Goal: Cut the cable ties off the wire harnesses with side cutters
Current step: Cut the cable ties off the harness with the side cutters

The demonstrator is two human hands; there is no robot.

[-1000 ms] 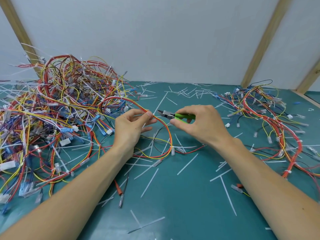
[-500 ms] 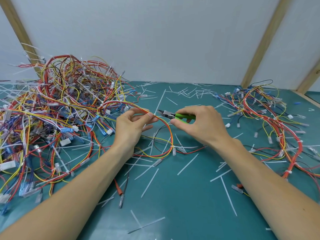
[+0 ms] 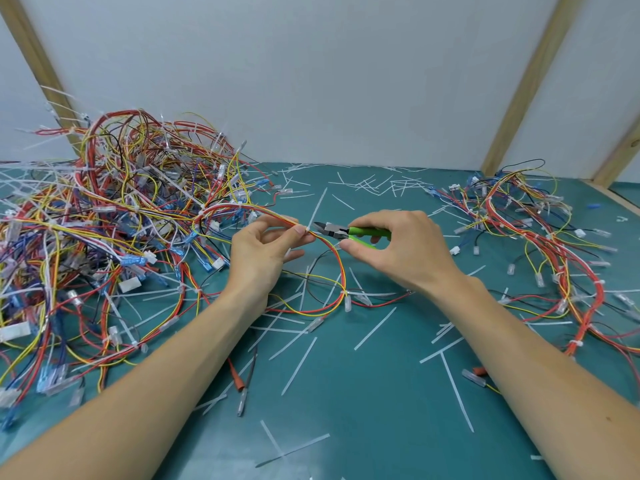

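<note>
**Bench inventory: harness de-tying station, head view**

1. Teal work mat (image 3: 363, 403) – covers whole bench; white wall panels w/ wooden battens (image 3: 523, 84) behind.
2. Big wire heap (image 3: 104, 237) – left side of mat; red, yellow, blue, black, purple wires tangled w/ white connectors and white ties sticking out. Piled high, reaching back to wall.
3. Smaller wire pile (image 3: 540, 244) – right side, mostly red/yellow runs w/ clear and white connectors, lying flatter; well apart from the big heap.
4. Wire harness (image 3: 341, 268) in work – red/orange/yellow bundle, runs out of the big heap, arcs up between both hands, then loops down onto mat at centre.
5. Left hand (image 3: 263, 252) – thumb and forefinger pinched together on the harness at top of its arc; other fingers loosely curled below.
6. Right hand (image 3: 398, 247) – fingers and thumb curled round green handles of side cutters (image 3: 349, 232), clamped on tool.
7. Side cutters – green grips, grey metal head pointing left; tip just beside the left fingertips. Blades look slightly apart; can't tell if they touch anything.
8. Cable tie (image 3: 307, 230) – small white one on harness, right at left fingertips, just beside cutter tip.
9. Cut tie offcuts (image 3: 299, 365) – white strips scattered all over mat, thickest at centre and back edge.
</note>
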